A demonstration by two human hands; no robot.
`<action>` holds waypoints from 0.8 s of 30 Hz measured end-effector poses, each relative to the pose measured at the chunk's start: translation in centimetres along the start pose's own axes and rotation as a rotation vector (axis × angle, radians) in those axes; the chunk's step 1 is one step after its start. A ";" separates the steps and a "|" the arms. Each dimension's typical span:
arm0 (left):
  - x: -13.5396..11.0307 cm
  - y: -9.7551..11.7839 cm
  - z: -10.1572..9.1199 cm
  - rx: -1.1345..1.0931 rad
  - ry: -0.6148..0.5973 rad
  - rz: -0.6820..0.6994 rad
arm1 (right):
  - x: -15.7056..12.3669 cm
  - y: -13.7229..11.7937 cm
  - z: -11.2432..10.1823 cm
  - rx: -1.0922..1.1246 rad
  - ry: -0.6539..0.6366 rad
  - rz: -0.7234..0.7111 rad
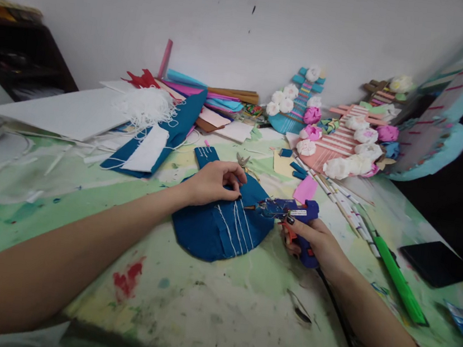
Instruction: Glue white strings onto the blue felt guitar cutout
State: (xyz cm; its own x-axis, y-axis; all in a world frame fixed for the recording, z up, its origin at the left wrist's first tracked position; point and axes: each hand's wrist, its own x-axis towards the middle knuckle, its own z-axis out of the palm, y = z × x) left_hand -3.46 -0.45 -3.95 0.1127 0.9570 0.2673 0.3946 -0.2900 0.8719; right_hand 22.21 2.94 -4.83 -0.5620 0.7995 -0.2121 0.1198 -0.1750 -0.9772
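Observation:
A blue felt piece (216, 225) with thin white strands laid across it lies flat on the paint-stained table (207, 305). My left hand (213, 182) rests on its upper part, fingers curled and pressed down on the felt by the strands. My right hand (311, 239) grips a blue glue gun (300, 216); the gun's nozzle points left at the felt's right edge, close to my left fingertips.
White foam board (61, 113) and white string (147, 107) lie at the back left. Coloured paper sheets (219, 96) and flower-decorated craft pieces (345, 137) stand along the wall. A green stick (398, 278), paper straws (349, 207) and a black phone (435, 263) lie at the right.

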 end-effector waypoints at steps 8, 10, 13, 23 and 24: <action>0.0 -0.1 0.0 -0.003 -0.006 0.008 | 0.1 0.0 0.3 0.000 -0.010 0.009; 0.0 -0.1 0.0 0.002 -0.004 0.005 | 0.0 0.0 0.4 -0.010 0.003 0.007; 0.0 -0.1 0.0 0.007 -0.003 0.008 | 0.0 -0.2 0.7 -0.037 0.013 -0.002; 0.0 0.0 -0.1 -0.020 -0.003 0.007 | 0.2 -0.1 1.0 -0.036 0.019 -0.031; 0.0 -0.1 -0.1 -0.026 -0.005 0.007 | 0.2 -0.1 0.9 -0.038 0.023 -0.030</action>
State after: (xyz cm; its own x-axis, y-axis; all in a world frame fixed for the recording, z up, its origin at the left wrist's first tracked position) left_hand -3.54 -0.41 -4.00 0.1199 0.9548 0.2719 0.3697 -0.2971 0.8804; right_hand 21.30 2.60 -4.78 -0.5465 0.8175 -0.1818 0.1340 -0.1290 -0.9826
